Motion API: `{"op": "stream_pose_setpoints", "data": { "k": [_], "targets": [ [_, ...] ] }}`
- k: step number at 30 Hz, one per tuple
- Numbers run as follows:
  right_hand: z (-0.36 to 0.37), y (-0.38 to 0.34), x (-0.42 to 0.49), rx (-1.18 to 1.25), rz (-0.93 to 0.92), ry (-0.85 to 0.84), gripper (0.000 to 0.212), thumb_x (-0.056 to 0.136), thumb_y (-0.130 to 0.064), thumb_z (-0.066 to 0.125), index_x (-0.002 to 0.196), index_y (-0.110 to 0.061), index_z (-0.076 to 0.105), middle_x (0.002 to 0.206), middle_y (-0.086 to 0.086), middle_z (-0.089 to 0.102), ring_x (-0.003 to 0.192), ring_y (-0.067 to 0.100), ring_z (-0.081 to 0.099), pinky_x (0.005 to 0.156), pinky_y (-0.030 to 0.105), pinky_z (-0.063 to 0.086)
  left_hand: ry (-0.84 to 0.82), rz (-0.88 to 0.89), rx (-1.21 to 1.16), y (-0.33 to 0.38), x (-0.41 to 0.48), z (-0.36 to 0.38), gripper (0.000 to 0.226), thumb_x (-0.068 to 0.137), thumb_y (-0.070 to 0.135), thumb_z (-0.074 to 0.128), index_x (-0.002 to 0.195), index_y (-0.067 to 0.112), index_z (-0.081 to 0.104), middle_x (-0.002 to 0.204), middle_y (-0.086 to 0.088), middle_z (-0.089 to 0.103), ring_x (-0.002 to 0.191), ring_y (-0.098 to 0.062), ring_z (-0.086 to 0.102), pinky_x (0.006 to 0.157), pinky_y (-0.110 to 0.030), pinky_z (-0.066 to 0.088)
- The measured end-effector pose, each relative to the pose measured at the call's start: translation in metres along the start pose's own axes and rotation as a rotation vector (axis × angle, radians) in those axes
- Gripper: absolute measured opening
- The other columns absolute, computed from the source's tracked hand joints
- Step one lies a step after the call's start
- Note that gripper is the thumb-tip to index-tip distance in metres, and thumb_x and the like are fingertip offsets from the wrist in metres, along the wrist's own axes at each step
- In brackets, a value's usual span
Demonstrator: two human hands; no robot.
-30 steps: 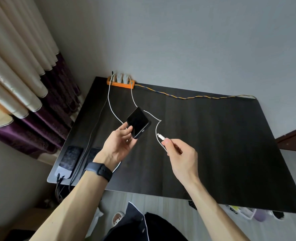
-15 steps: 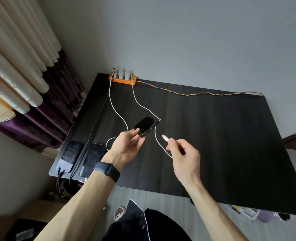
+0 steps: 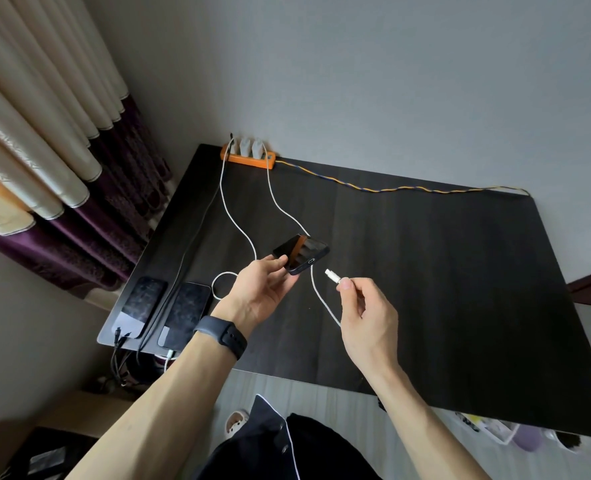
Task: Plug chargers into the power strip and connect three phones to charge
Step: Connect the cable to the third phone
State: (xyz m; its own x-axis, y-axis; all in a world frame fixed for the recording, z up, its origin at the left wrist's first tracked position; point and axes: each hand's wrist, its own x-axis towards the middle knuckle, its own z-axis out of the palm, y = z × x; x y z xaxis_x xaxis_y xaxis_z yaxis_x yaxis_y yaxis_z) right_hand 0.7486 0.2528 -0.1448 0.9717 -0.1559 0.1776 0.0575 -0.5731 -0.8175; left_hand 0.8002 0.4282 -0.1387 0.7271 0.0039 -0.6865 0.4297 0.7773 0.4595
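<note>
The phone (image 3: 301,252) was off the counter (image 3: 425,271), pinched at its left end by the curled fingers and thumb of your left hand (image 3: 259,294), screen up. Its long axis ran from your left hand toward your right, so the end with the charging port faced your right hand (image 3: 367,317). That hand pinched the connector (image 3: 332,276) between thumb and forefinger, with the metal tip aimed back at the port. Tip and port were near each other but apart, the tip sitting slightly lower and to the right. In my judgement your right hand was the one to close that gap, moving along the phone's long axis. The white cable (image 3: 322,299) dropped from the connector, passed under the phone and ran back to the orange power strip (image 3: 249,159) at the counter's far edge.

There were three phones in all: the one you held, plus an outer phone (image 3: 143,304) and an inner phone (image 3: 186,310) lying side by side at the near left corner, each with a lead at its near end. On the strip I counted two white chargers (image 3: 250,147) plainly, with a dark plug beside them that was too small to make out.
</note>
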Motion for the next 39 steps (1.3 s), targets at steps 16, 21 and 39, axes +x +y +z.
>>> {"op": "stream_pose_setpoints", "data": {
  "k": [16, 21, 39],
  "targets": [
    [0.003, -0.012, -0.004, 0.035, 0.035, 0.102, 0.032, 0.102, -0.025, 0.052, 0.078, -0.003, 0.056, 0.069, 0.007, 0.066, 0.061, 0.027, 0.058, 0.057, 0.044, 0.047, -0.123, 0.024, 0.097, -0.019, 0.001, 0.004, 0.031, 0.096, -0.003, 0.052, 0.124, 0.004, 0.062, 0.103, -0.013, 0.076, 0.084, -0.021, 0.075, 0.066, -0.027, 0.06],
    [0.003, -0.009, -0.006, 0.025, 0.033, 0.109, 0.032, 0.102, -0.025, 0.052, 0.077, -0.005, 0.055, 0.068, 0.007, 0.065, 0.061, 0.025, 0.057, 0.056, 0.04, 0.045, -0.106, 0.014, 0.088, -0.025, -0.002, 0.005, 0.038, 0.095, -0.003, 0.053, 0.132, 0.004, 0.057, 0.115, -0.016, 0.072, 0.09, -0.023, 0.075, 0.068, -0.029, 0.061],
    [0.012, 0.002, -0.018, -0.098, -0.009, 0.116, 0.027, 0.1, -0.025, 0.054, 0.076, -0.014, 0.048, 0.059, -0.001, 0.054, 0.051, 0.014, 0.048, 0.047, 0.012, 0.027, -0.023, 0.232, 0.16, -0.04, -0.014, 0.009, 0.066, 0.095, -0.005, 0.055, 0.151, 0.019, 0.03, 0.108, -0.017, 0.074, 0.088, -0.033, 0.075, 0.08, -0.042, 0.061]
  ]
}}
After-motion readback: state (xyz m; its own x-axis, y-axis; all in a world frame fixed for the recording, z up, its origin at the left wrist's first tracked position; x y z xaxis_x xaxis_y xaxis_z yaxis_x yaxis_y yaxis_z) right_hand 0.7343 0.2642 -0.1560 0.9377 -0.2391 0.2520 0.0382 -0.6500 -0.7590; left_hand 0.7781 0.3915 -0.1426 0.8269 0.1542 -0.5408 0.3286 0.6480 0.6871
